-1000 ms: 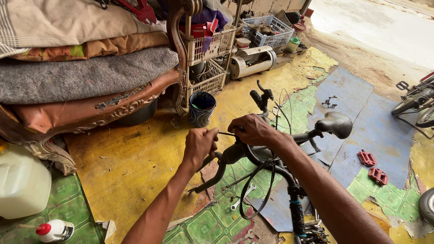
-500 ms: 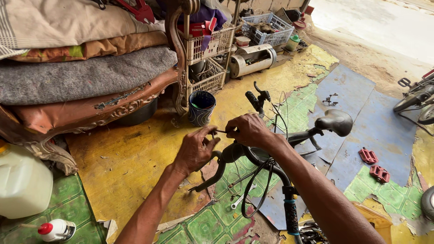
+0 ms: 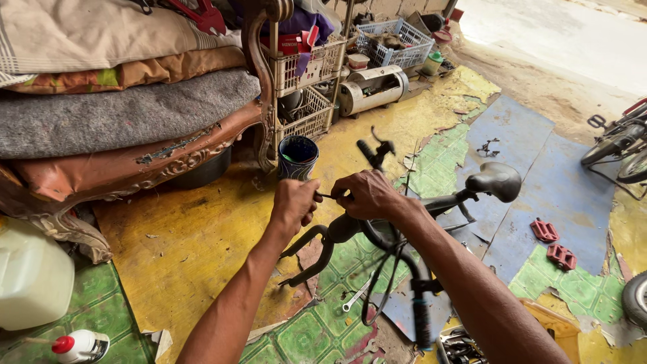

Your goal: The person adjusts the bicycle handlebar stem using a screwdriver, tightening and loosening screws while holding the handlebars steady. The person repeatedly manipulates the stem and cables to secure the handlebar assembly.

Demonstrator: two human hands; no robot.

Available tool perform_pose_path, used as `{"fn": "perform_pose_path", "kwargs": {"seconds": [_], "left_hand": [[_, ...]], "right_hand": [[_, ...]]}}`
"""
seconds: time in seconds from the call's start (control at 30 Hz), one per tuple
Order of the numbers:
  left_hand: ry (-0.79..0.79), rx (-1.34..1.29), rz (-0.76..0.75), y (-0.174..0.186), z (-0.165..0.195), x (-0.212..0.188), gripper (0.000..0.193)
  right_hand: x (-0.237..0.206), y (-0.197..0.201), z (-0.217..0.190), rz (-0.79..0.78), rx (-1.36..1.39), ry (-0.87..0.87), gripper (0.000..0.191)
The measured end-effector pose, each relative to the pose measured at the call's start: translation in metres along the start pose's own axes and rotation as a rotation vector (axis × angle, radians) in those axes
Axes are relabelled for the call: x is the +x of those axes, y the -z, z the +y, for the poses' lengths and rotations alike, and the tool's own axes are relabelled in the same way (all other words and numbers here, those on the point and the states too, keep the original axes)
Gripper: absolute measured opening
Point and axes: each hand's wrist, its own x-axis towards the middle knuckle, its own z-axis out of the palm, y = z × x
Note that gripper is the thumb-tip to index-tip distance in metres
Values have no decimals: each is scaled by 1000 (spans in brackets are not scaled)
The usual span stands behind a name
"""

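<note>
Thin metal rod pinched between both closed hands.

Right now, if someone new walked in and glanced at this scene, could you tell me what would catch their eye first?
At centre, the left hand and right hand meet over a black bicycle frame lying on the patchy yellow and green floor, a thin rod-like piece between them. Its saddle sticks out to the right, two red pedals lie beyond, and folded blankets are piled upper left.
</note>
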Motion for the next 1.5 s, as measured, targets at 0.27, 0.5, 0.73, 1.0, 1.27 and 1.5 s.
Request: {"fn": "perform_pose_path", "kwargs": {"seconds": [0.27,0.5,0.73,1.0,1.27,1.5], "left_hand": [[-145,192,85,8,-5,-19,33],[-560,512,5,14,-5,-31,32],[-35,-54,-110,8,17,-31,23],[-151,101,-93,12,24,-50,22],[-870,620,-186,46,17,-59,32],[-1067,828,-78,48,12,-53,34]], "right_hand": [[-6,-4,-3,23,144,-84,16],[-5,-9,4,51,139,3,22],[-12,0,-12,53,80,-26,40],[-15,1,-22,46,13,-121,19],[-18,-2,-17,99,43,-65,18],[-17,1,-19,62,53,-107,19]]}}
